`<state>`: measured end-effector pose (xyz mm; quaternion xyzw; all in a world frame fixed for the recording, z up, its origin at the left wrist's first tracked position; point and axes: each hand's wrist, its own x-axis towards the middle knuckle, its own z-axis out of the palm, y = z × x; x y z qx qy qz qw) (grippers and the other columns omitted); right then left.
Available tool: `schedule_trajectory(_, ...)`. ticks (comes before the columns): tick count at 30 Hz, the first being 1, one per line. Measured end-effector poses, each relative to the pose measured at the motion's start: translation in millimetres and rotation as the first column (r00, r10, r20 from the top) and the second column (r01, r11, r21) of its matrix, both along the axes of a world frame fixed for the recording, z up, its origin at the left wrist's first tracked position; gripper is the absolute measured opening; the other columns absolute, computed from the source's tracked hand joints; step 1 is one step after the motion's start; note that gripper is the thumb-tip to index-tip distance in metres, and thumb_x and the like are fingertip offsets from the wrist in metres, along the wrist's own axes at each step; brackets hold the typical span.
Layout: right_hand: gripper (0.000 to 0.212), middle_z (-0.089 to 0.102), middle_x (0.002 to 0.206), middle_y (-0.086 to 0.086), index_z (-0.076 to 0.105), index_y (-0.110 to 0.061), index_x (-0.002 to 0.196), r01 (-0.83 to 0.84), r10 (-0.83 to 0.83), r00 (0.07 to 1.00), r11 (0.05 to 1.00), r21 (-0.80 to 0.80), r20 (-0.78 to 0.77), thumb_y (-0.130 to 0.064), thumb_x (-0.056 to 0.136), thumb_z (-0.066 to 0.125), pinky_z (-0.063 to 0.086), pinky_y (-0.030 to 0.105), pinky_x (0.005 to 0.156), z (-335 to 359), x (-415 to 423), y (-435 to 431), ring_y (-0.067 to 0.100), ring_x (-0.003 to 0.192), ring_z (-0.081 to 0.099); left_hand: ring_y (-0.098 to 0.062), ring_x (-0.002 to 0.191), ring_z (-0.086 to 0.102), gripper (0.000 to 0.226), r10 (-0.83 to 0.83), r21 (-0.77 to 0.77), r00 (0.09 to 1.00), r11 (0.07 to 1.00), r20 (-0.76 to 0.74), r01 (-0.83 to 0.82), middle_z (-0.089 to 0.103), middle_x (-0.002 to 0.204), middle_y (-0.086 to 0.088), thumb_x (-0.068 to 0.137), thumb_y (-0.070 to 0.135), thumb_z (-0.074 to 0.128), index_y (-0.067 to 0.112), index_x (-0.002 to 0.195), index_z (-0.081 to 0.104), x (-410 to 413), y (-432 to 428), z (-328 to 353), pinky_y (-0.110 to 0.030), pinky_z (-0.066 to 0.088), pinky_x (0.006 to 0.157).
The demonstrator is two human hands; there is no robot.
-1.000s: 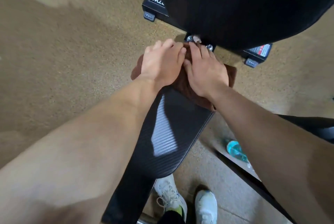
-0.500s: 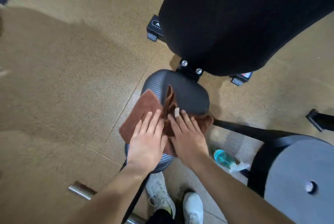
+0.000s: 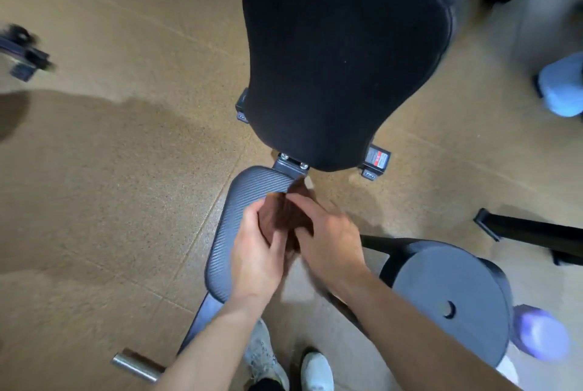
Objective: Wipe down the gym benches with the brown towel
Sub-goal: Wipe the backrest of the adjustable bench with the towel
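The brown towel (image 3: 285,215) is bunched up between both hands, above the bench's small seat pad (image 3: 233,217). My left hand (image 3: 258,252) cups it from the left, fingers curled around the cloth. My right hand (image 3: 328,236) grips it from the right, slightly blurred. The seat pad is dark with a woven texture. Beyond it rises the large black backrest pad (image 3: 344,53), joined by a bolted metal bracket (image 3: 291,165).
A round grey padded stool (image 3: 451,302) stands at the lower right. A black frame leg (image 3: 530,229) lies on the floor at right. A chrome bar end (image 3: 135,365) sticks out at lower left. My white shoes (image 3: 315,371) are below. Speckled tan floor surrounds everything.
The hands went from pressing the towel flat on the seat pad to gathering it into a bunch and lifting it. My view pulled back, showing the whole backrest.
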<state>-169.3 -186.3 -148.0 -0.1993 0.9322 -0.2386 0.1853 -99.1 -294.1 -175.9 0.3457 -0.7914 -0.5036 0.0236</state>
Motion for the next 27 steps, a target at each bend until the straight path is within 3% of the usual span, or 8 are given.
schedule_trajectory(3, 0.056, 0.063, 0.123, 0.003, 0.061, -0.027, 0.131, 0.006, -0.057, 0.921, 0.991, -0.133, -0.386, -0.010, 0.079, 0.066, 0.053, 0.039, 0.084, 71.5, -30.4, 11.9, 0.026, 0.109, 0.056, -0.020, 0.107, 0.062, 0.053, 0.036, 0.072, 0.968, 0.997, -0.249, -0.019, 0.064, 0.113, 0.007, 0.076, 0.018, 0.065, 0.039, 0.122, 0.049, -41.8, 1.3, 63.5, -0.049, 0.053, 0.090)
schedule_trajectory(6, 0.048, 0.057, 0.121, 0.012, 0.066, -0.011, 0.128, -0.076, -0.143, 0.654, 0.965, -0.253, -0.743, 0.001, 0.082, 0.061, 0.050, 0.041, 0.094, 124.5, -64.6, 12.3, 0.031, 0.111, 0.052, -0.027, 0.115, 0.057, 0.059, 0.020, -0.038, 0.854, 0.998, -0.519, -0.047, 0.057, 0.124, -0.010, 0.077, 0.002, 0.062, 0.015, 0.132, 0.047, -92.1, 2.2, 126.4, -0.048, 0.049, 0.096)
schedule_trajectory(9, 0.034, 0.059, 0.133, 0.017, 0.063, -0.006, 0.132, -0.134, -0.112, 0.391, 0.975, -0.177, -0.914, -0.004, 0.100, 0.050, 0.047, 0.047, 0.105, 152.7, -110.8, -5.5, 0.035, 0.125, 0.055, -0.033, 0.135, 0.041, 0.053, -0.001, -0.068, 0.746, 0.996, -0.666, -0.059, 0.042, 0.142, -0.023, 0.086, -0.005, 0.048, 0.000, 0.138, 0.044, -142.3, 4.5, 168.6, -0.043, 0.037, 0.114)
schedule_trajectory(13, 0.043, 0.043, 0.154, 0.011, 0.047, -0.010, 0.148, -0.057, 0.223, 0.197, 0.975, 0.216, -0.955, -0.019, 0.105, 0.044, 0.035, 0.044, 0.116, 134.3, -162.2, -3.6, 0.025, 0.144, 0.039, -0.032, 0.153, 0.003, 0.075, -0.219, -0.353, 0.786, 0.935, -0.578, 0.001, 0.005, 0.164, -0.022, 0.085, -0.016, 0.036, 0.002, 0.155, 0.016, -186.2, -6.5, 142.9, -0.042, 0.010, 0.125)
schedule_trajectory(17, 0.049, 0.043, 0.155, 0.004, 0.046, -0.007, 0.148, -0.143, 0.441, 0.027, 0.890, 0.434, -0.897, -0.023, 0.101, 0.046, 0.039, 0.031, 0.114, 92.3, -173.1, 5.1, 0.016, 0.143, 0.041, -0.019, 0.154, 0.004, 0.079, -0.180, -0.344, 0.858, 0.939, -0.481, 0.004, -0.002, 0.167, -0.005, 0.096, -0.004, 0.038, 0.021, 0.156, -0.008, -189.6, -16.0, 84.1, -0.048, 0.023, 0.121)
schedule_trajectory(21, 0.053, 0.031, 0.162, 0.003, 0.033, -0.004, 0.154, -0.112, 0.758, 0.004, 0.648, 0.753, -0.652, -0.023, 0.104, 0.028, 0.025, 0.028, 0.121, 50.7, -167.4, 9.9, 0.013, 0.148, 0.031, -0.032, 0.153, -0.002, 0.074, -0.141, -0.369, 0.986, 0.924, -0.090, 0.099, -0.023, 0.163, -0.012, 0.100, 0.011, 0.038, 0.014, 0.157, -0.009, -164.2, -7.8, 38.2, -0.045, 0.030, 0.118)
schedule_trajectory(24, 0.048, 0.038, 0.159, 0.004, 0.042, -0.006, 0.149, -0.133, 0.685, -0.017, 0.721, 0.680, -0.729, -0.023, 0.105, 0.037, 0.026, 0.033, 0.120, 73.0, -171.4, -1.9, 0.015, 0.145, 0.037, -0.031, 0.142, 0.033, 0.069, 0.084, -0.387, 0.985, 0.912, -0.150, -0.137, 0.002, 0.165, -0.012, 0.094, 0.012, 0.046, 0.018, 0.157, 0.017, -174.0, -3.5, 71.4, -0.041, 0.043, 0.100)
schedule_trajectory(27, 0.038, 0.044, 0.154, 0.010, 0.055, -0.005, 0.139, -0.178, 0.522, -0.040, 0.835, 0.520, -0.852, -0.017, 0.106, 0.041, 0.032, 0.040, 0.117, 128.5, -190.2, -23.2, 0.022, 0.143, 0.042, -0.028, 0.107, 0.052, 0.039, 0.387, -0.173, 0.784, 0.837, -0.485, -0.519, 0.047, 0.127, -0.008, 0.081, 0.016, 0.062, 0.014, 0.117, 0.049, -194.8, -18.4, 125.9, -0.033, 0.042, 0.083)
